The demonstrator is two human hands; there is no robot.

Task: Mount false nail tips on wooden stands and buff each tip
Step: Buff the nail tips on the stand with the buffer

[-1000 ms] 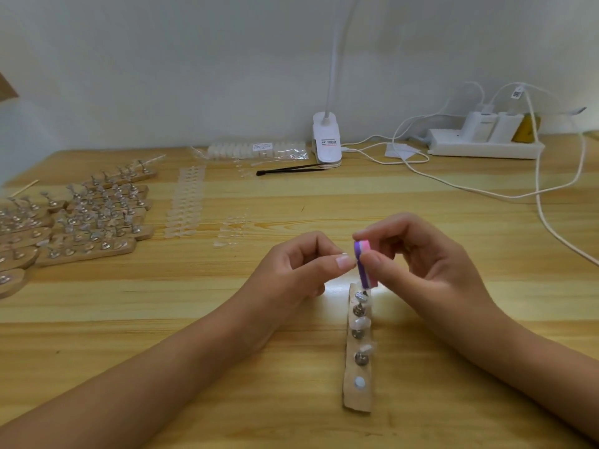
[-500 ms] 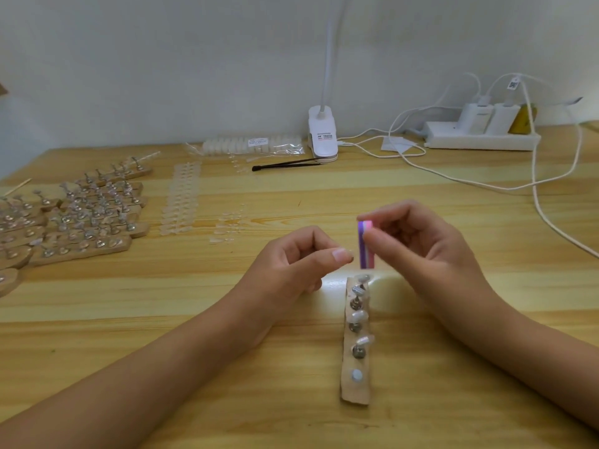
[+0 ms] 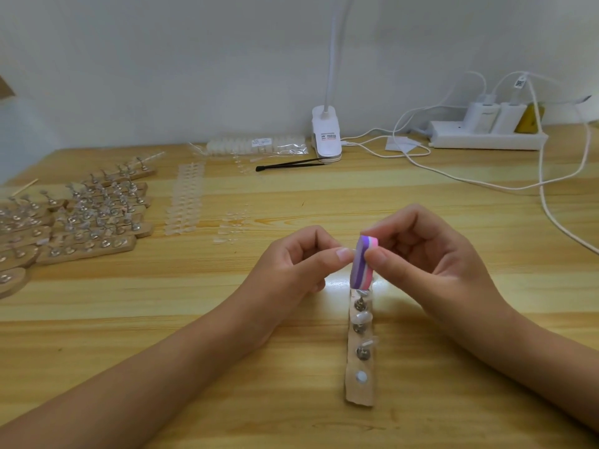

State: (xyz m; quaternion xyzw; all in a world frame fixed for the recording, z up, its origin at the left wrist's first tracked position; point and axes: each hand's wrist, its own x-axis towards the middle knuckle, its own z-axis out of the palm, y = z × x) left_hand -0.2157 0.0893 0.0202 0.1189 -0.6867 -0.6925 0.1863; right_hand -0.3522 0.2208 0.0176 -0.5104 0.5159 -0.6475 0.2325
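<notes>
My right hand (image 3: 431, 264) pinches the buffer block (image 3: 362, 265); my left hand (image 3: 296, 264) pinches beside it, what I cannot tell; I'd stroke lightly so the wooden stand (image 3: 360, 388) doesn't shift.

Bright, even light fills the scene, with a white glare patch on the wooden table (image 3: 194, 319) beside the far end of the near wooden stand (image 3: 360, 395). Shadows are faint and soft-edged. The wide lens bows the table's back edge, and the grouped stands (image 3: 87, 222) at left look blurred.

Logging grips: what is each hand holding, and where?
Right hand pinches the buffer by its upper sides. Left hand pinched beside it; contents cannot be told.
</notes>
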